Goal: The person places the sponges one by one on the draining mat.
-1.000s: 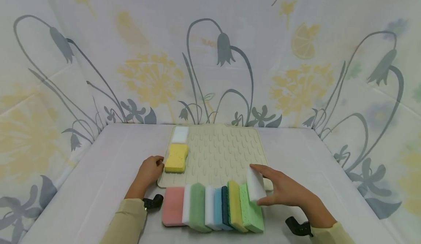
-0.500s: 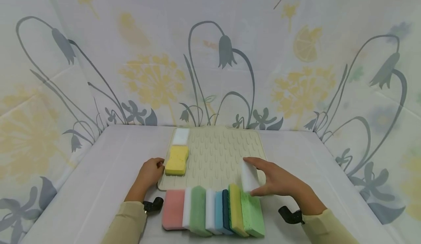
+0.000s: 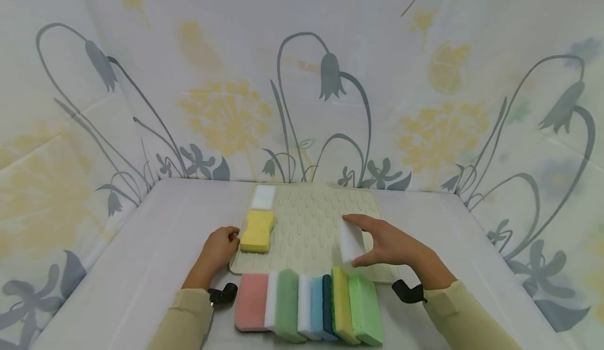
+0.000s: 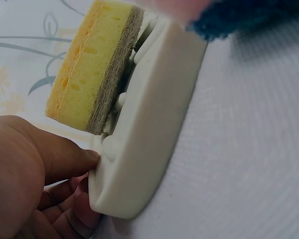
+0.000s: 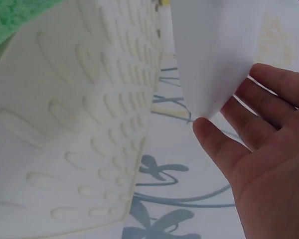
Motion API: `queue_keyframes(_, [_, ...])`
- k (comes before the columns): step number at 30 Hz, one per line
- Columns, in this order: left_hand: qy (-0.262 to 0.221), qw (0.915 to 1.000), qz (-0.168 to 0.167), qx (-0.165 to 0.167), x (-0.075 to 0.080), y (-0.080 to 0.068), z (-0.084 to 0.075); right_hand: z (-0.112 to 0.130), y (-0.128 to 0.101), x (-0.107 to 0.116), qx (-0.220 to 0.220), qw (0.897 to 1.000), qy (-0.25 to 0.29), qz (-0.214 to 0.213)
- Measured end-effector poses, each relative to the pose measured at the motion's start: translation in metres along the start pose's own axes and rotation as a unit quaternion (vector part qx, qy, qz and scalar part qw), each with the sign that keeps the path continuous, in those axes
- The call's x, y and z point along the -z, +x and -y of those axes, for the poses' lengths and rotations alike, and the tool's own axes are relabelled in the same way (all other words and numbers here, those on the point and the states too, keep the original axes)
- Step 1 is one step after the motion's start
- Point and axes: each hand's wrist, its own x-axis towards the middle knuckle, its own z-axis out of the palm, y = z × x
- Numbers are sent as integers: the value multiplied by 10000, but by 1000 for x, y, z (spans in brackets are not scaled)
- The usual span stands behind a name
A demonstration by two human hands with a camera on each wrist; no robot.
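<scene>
A white melamine sponge point(image 3: 351, 241) is held on edge above the right half of the beige drying mat point(image 3: 306, 234). My right hand point(image 3: 396, 242) grips it between thumb and fingers, and in the right wrist view the sponge point(image 5: 217, 55) hangs apart from the mat's bumps. My left hand point(image 3: 219, 248) pinches the mat's left edge; its thumb point(image 4: 70, 157) lies on the rim, with the fingers curled at the side. Just beside that hand, a yellow scrub sponge point(image 3: 257, 231) rests on the mat, grey scouring side down. Behind it lies another white sponge point(image 3: 263, 197).
A row of leaning sponges stands in front of the mat: pink point(image 3: 252, 302), pale green point(image 3: 288, 305), white, blue, dark blue, yellow point(image 3: 345, 305) and bright green point(image 3: 367, 308) at the right end. A flower-printed cloth point(image 3: 302, 77) rises behind the white table point(image 3: 189, 208).
My right hand has carried the white sponge from the bright green one at the row's right end, forward and left over the mat. The left hand stays at the mat's edge.
</scene>
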Motion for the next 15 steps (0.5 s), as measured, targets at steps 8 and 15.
queue_keyframes(8, [6,10000,11,-60,1,0,1,4,17,3,-140,9999,-37,66])
queue_keyframes(15, [14,10000,16,47,-1,1,2,7,31,6,-129,9998,-104,114])
